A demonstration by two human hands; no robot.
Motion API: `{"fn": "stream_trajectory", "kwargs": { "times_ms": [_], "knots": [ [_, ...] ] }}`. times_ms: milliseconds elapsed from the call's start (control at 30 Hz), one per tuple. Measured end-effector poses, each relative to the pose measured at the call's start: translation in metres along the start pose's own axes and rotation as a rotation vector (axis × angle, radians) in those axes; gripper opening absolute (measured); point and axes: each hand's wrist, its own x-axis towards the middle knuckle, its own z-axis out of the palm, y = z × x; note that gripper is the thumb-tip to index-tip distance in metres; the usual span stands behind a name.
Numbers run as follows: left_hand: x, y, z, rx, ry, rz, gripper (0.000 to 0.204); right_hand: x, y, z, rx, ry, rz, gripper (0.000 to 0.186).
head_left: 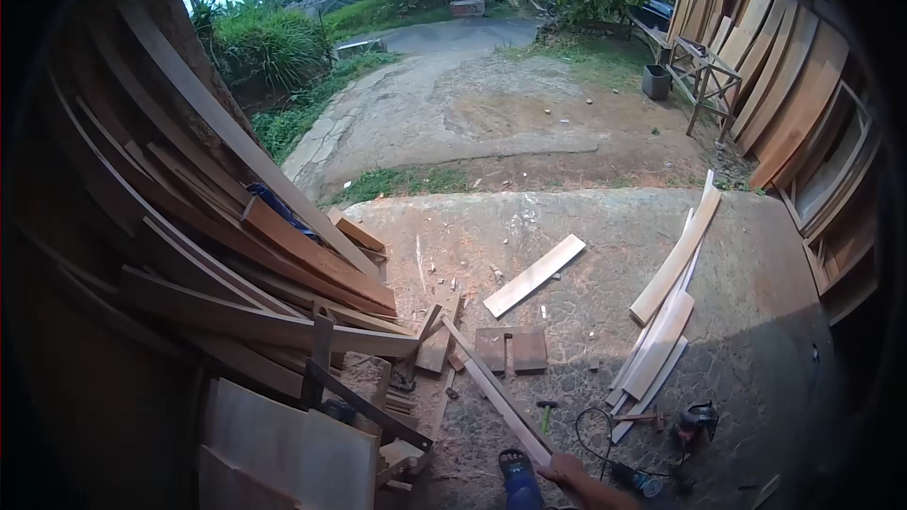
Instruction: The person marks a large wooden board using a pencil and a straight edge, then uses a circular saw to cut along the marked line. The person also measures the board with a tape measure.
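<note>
My right hand point(564, 469) is closed around the near end of a long, narrow wooden strip point(496, 397). The strip slants away to the left, its far end near some wood offcuts point(436, 348). Of my left hand nothing shows. Just left of the gripping hand is my sandalled foot point(516, 461), below a blue trouser leg. A hammer point(546, 412) with a green handle lies on the ground close to the strip. Beyond it rests a dark wooden piece with a notch point(527, 353).
Planks lean along the left wall point(312, 269) and the right wall point(803, 76). Loose boards point(661, 345) lie at right, near a corded power tool point(696, 420) and a teal one point(638, 480). A short board point(535, 276) lies ahead. A long dark blade point(373, 408) crosses the left bench.
</note>
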Motion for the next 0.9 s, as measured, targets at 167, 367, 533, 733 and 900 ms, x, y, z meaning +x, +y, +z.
{"fn": "stream_trajectory", "kwargs": {
  "times_ms": [167, 367, 533, 733, 900],
  "knots": [
    [0.026, -0.005, -0.005, 0.151, -0.426, -0.058, 0.034, -0.117, 0.010, -0.061, 0.192, 0.063, -0.197, 0.072],
    [0.035, -0.019, 0.000, 0.186, -0.432, 0.041, 0.058, -0.252, 0.004, -0.019, 0.238, 0.185, -0.066, 0.090],
    [0.045, -0.034, 0.005, 0.136, -0.433, 0.079, 0.055, -0.310, 0.003, 0.021, 0.200, 0.501, -0.196, 0.072],
    [0.051, -0.025, -0.002, 0.183, -0.625, -0.001, 0.053, -0.311, -0.028, -0.013, 0.250, 0.600, -0.449, 0.067],
    [0.038, -0.032, 0.005, 0.166, -0.518, 0.055, 0.050, -0.292, -0.046, -0.022, 0.200, 0.553, -0.531, 0.065]
  ]
}}
